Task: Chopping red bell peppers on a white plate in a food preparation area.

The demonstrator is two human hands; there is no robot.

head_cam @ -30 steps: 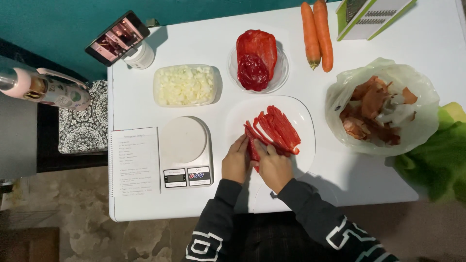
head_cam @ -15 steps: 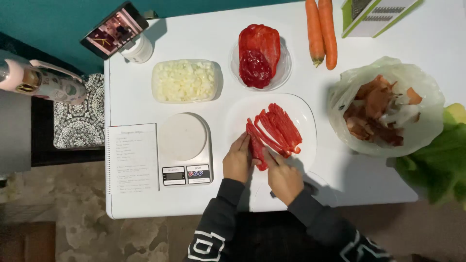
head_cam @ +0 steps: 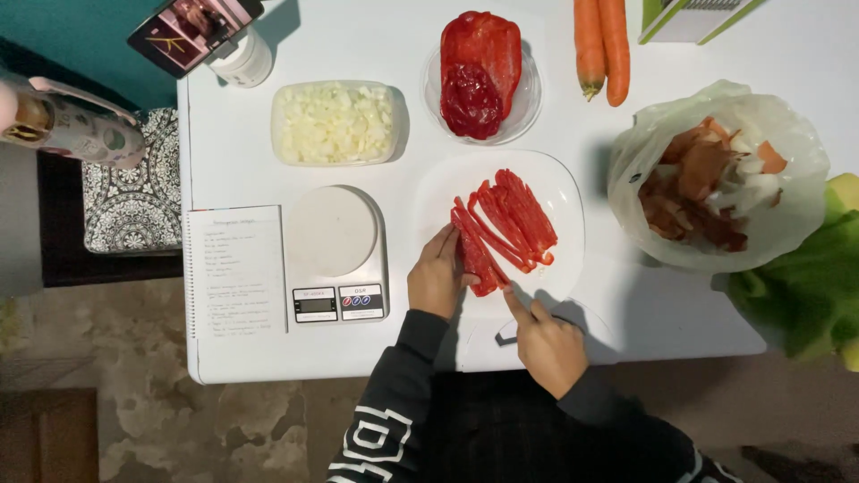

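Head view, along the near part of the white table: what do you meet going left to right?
Notebook → kitchen scale → left hand → white plate of red pepper strips → plastic bag of peelings → green lettuce.

A clear rectangular tub of chopped white onion (head_cam: 335, 122) sits at upper centre-left, a white kitchen scale (head_cam: 334, 255) just below it and an open spiral notebook (head_cam: 235, 271) to its left. Two orange carrots (head_cam: 601, 45) lie along the top edge — a plastic bag of peelings (head_cam: 716, 179) at right.
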